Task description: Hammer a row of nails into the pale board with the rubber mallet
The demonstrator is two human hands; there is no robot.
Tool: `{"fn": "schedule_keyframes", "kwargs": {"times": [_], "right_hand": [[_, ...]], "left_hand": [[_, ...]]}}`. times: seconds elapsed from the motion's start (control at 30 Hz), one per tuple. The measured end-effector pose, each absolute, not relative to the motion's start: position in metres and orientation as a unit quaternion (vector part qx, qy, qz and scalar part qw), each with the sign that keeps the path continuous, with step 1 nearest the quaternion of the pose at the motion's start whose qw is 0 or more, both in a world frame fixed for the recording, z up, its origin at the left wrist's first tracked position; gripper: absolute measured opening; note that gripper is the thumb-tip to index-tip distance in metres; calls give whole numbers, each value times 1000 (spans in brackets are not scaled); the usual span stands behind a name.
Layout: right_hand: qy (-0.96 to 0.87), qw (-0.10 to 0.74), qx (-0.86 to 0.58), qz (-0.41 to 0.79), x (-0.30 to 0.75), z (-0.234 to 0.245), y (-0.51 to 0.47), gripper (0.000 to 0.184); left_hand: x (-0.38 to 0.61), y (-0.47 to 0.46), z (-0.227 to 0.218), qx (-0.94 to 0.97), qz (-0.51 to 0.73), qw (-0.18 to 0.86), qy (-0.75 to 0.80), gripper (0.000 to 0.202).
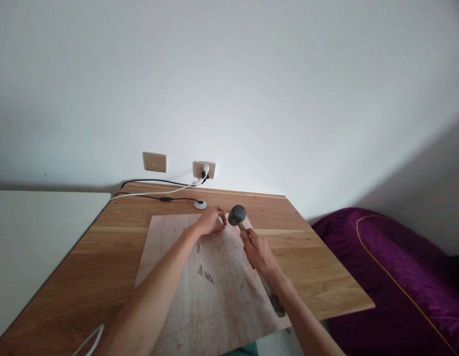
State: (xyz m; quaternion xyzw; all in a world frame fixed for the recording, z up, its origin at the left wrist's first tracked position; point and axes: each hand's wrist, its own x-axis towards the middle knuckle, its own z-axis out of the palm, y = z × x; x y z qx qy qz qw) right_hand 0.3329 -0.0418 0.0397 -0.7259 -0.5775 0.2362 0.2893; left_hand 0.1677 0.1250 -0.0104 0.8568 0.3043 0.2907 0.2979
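My right hand is wrapped round the wooden handle of a rubber mallet. The mallet's dark head is raised just right of my left hand, and its handle slants back toward me. Near the far edge of a thin wooden board, my left fingers are pinched together low over the surface; whatever small thing they hold is too small to name. Several small metallic pieces, possibly nails or screws, lie loose on the board between my forearms.
The board rests on a wooden table. Behind it, black and white cables run to a wall socket and a round table grommet. A white surface adjoins on the left. Purple fabric lies at the right.
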Motion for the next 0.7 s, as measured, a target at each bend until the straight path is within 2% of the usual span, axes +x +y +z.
{"fn": "schedule_keyframes", "kwargs": {"times": [0.33, 0.5, 0.7], "right_hand": [[-581, 286, -724, 238, 330, 43, -42, 29], [-589, 278, -721, 235, 331, 43, -42, 25], [-597, 273, -722, 218, 332, 41, -40, 29]], "left_hand": [[169, 126, -11, 860, 294, 297, 292, 12], [168, 123, -9, 865, 292, 284, 292, 22], [170, 125, -12, 871, 288, 268, 292, 29]]}}
